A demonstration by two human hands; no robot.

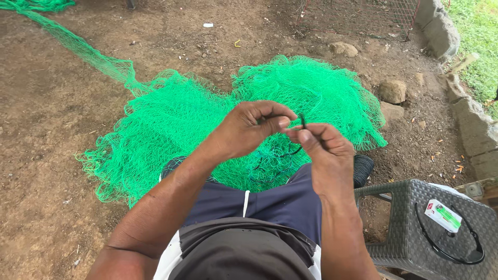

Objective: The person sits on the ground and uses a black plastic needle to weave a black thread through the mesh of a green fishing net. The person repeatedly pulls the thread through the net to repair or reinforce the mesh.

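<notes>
A big heap of bright green net [207,109] lies on the dirt floor in front of me, part of it draped over my lap. My left hand [254,127] and my right hand [319,145] meet just above it, fingers pinched together. Between them runs a thin dark cord [302,123]; its end sticks up by my right thumb and a loop of it hangs down toward the net. Both hands pinch this cord. My dark shorts [280,205] show below.
A grey woven plastic stool [410,207] stands at my right with a small packet [442,215] and a black loop on it. Rocks [392,91], a concrete kerb [474,124] and a wire mesh cage [363,15] lie at the back right. A net strip [78,46] trails to the far left.
</notes>
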